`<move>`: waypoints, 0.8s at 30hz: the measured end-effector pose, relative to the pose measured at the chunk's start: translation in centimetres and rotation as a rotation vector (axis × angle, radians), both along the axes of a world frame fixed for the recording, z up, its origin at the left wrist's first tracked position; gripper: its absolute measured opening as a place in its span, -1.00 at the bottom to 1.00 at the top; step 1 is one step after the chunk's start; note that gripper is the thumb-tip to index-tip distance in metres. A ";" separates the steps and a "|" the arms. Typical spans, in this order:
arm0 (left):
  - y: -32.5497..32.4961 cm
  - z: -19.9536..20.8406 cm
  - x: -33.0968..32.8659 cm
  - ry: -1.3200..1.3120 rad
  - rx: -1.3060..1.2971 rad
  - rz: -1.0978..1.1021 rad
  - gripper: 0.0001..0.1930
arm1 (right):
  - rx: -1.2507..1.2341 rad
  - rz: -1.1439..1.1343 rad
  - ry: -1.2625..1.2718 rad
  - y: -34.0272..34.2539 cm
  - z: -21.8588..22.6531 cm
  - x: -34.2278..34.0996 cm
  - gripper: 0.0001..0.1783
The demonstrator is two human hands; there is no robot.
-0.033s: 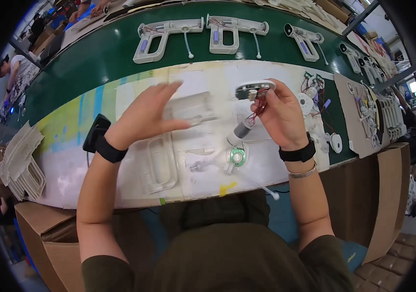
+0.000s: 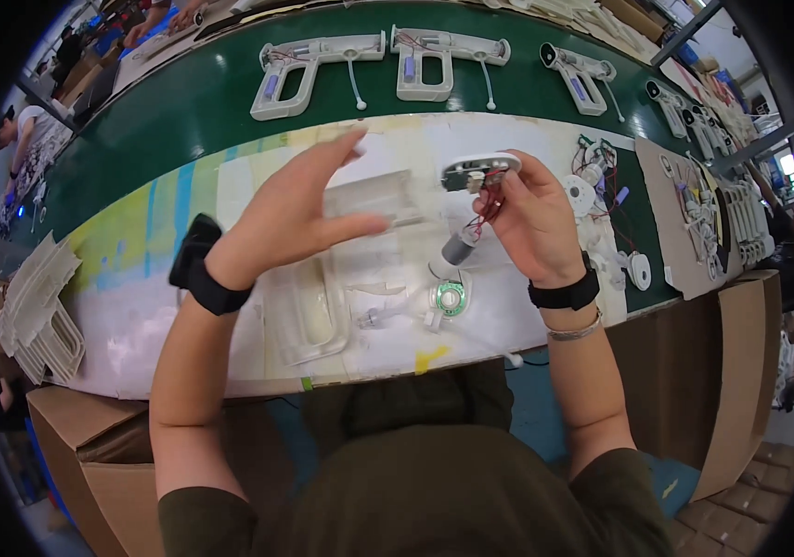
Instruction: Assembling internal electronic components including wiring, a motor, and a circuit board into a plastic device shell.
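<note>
My right hand (image 2: 545,218) pinches a rounded white cap with a circuit board (image 2: 476,174) on it. Red wires run from the board down to a grey cylindrical motor (image 2: 458,247). My left hand (image 2: 285,213) hovers with fingers and thumb spread, holding nothing. Beneath it lies a white gun-shaped plastic casing half (image 2: 334,320), partly covered by the hand. Beside the casing, below the motor, sits a white part bearing a green ring-shaped board (image 2: 451,298). From there a thin white tube with a ball end (image 2: 514,359) reaches the near edge.
Several assembled gun-shaped units (image 2: 425,79) lie on the green surface at the back. Wired parts (image 2: 592,190) and white pieces sit to the right. Stacked white casings (image 2: 39,306) stand at far left. A cardboard box (image 2: 90,422) is below the table's left edge.
My left hand has shifted slightly right over the casing, its fingers still spread. My right hand keeps hold of the cap with the circuit board, almost in place.
</note>
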State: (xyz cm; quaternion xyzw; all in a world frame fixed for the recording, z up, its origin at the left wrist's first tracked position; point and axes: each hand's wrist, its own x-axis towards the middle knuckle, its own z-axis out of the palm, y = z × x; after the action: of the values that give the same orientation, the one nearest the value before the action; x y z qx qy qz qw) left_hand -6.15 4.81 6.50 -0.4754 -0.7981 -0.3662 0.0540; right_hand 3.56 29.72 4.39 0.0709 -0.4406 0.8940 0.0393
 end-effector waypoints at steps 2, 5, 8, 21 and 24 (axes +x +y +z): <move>3.6 1.4 1.9 -0.001 0.235 -0.009 -0.47 | 0.002 -0.007 -0.014 -1.1 0.7 0.4 -0.74; 5.4 2.3 2.8 -0.179 0.087 -0.059 -0.58 | 0.133 -0.307 -0.036 -3.8 2.5 0.3 -0.63; 5.5 2.8 3.3 -0.011 0.271 0.070 -0.72 | 0.692 -0.695 0.253 -3.2 -0.6 1.6 -0.48; 3.0 4.9 3.0 -0.599 0.640 -0.027 -0.68 | 0.772 -0.035 0.027 -4.6 3.0 3.3 -0.70; 2.2 5.9 3.9 -0.726 0.665 -0.043 -0.65 | 0.869 0.027 -0.010 -3.2 5.3 3.5 -0.69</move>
State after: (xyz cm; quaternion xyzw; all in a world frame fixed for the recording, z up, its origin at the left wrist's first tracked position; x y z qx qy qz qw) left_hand -2.23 6.98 12.38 -0.2906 -0.5954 -0.7440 -0.0864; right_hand 7.07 26.57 9.72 0.0821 -0.7752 0.6263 -0.0081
